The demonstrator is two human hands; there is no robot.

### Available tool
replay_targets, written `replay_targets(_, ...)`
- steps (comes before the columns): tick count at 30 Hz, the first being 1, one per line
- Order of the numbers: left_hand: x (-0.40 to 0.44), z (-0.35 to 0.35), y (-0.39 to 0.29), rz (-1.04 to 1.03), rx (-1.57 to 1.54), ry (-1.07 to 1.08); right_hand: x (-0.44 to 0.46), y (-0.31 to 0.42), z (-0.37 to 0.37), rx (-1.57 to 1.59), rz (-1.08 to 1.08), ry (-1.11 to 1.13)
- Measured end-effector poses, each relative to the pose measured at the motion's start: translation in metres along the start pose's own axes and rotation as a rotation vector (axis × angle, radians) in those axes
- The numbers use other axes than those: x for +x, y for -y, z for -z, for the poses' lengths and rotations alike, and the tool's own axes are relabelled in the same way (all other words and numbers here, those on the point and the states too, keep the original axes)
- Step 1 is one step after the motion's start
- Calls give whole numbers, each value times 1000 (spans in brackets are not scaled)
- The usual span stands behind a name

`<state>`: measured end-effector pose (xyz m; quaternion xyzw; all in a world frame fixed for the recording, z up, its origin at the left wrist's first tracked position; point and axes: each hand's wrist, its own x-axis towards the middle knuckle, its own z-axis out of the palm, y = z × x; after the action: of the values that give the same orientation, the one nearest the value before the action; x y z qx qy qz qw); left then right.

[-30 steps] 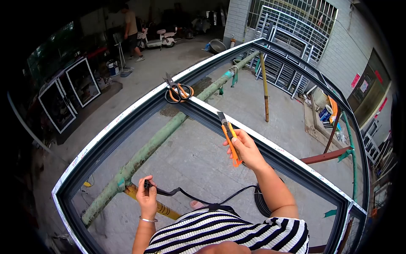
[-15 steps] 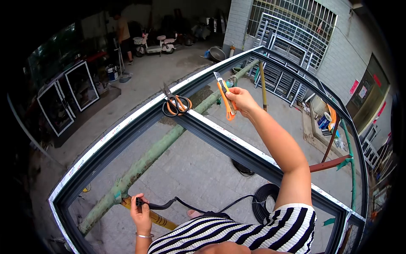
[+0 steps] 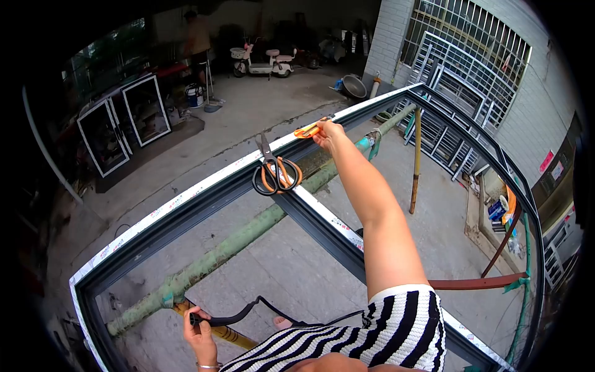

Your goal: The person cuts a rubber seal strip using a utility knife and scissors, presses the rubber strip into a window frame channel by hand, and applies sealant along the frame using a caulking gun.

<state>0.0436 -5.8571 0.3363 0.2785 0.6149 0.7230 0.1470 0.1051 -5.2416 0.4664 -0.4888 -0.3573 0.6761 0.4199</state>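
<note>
My right hand (image 3: 328, 134) is stretched out to the far bar of the big dark window frame (image 3: 186, 201), its fingers closed on an orange utility knife (image 3: 308, 131) lying low over the bar. Scissors with black and orange handles (image 3: 276, 173) rest where the middle bar meets the far bar, left of that hand. At the lower left, my left hand (image 3: 199, 335) pinches the end of a black rubber strip (image 3: 232, 318), which runs right toward my striped shirt.
A green pole (image 3: 229, 247) and a yellow pole (image 3: 416, 161) stand under the frame. Glazed panels (image 3: 145, 110) lean at the left, metal grilles (image 3: 455, 93) at the back right. Another person (image 3: 198, 37) stands near a scooter (image 3: 263, 64) at the back.
My right hand has carried the knife forward from the middle bar to the far bar. My left hand has moved slightly down and left with the strip. The view has shifted.
</note>
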Motion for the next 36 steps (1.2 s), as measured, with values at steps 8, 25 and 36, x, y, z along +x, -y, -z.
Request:
replay_targets(8,-2,-17,-13,38,59,-76,57,-28,-24,-121,34,60)
replay_targets(25,9,-22,-4,7,50,-30,-45,-7,-20,-1101,710,125)
replay_targets(36,1,-3,-9,-23,24,-29,-169,-28,-56,-1903,441,504)
